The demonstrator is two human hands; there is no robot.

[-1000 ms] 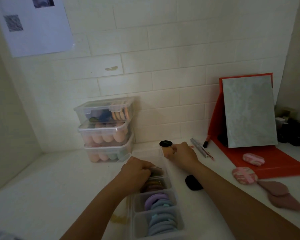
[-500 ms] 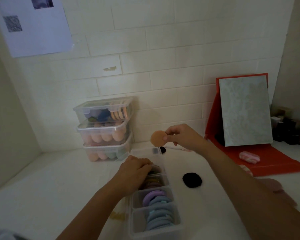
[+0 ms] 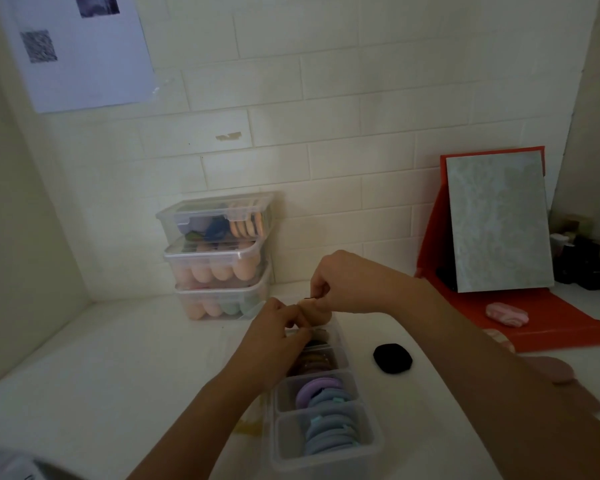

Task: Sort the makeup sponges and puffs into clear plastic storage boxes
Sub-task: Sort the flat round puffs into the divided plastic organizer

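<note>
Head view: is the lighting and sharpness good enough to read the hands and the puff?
Head view: dim, uneven light, brightest on the back wall, corners dark; wide-angle lens bows the tile lines; left hand and right hand soft, so the peach puff between them is barely readable.

1. The divided box [image 3: 326, 457] at lower centre is clear plastic, smooth and slightly cloudy.
2. The round puffs [image 3: 328, 433] inside it look like soft, matt, velvety cloth.
3. The stacked boxes [image 3: 219, 252] left of centre are clear, glossy plastic.
4. The egg-shaped sponges [image 3: 215, 271] in them look like matt foam.
5. The black puff [image 3: 392, 357] on the counter [image 3: 101, 358] is dull and fabric-like; the counter is smooth and white.
6. The peach puff [image 3: 323, 315] pinched by the right hand [image 3: 343, 282] looks smooth and matt.
7. The wall [image 3: 326, 81] is matt with a brick pattern; the sheet [image 3: 84, 64] at upper left is plain paper.
8. The red stand [image 3: 551, 323] at the right is smooth, and its grey panel [image 3: 497, 223] is mottled and dull.
</note>
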